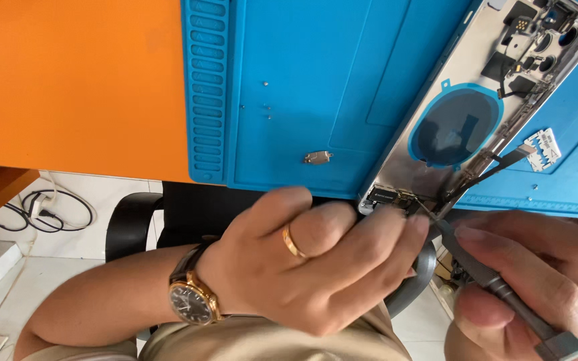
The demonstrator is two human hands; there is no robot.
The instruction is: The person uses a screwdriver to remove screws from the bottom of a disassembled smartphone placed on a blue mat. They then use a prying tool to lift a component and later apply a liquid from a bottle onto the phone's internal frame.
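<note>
The opened silver phone back housing (483, 100), with its round blue-ringed coil, lies tilted on the blue silicone repair mat (316, 80), its lower end overhanging the orange surface (68, 80). The left hand (316, 267) pinches that end; the right hand (536, 281) grips grey metal tweezers (496, 284) at the bottom connector. A slip could tear the thin flex cable (503, 160), and loose tiny screws (267, 107) nearby could scatter.

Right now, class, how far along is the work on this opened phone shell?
Done: the phone housing lies open on the blue mat, with loose screws and a small metal part set aside. In hand: the left hand steadies its lower end while the right hand works tweezers there. Left: camera-end parts and the round coil remain fitted.
</note>
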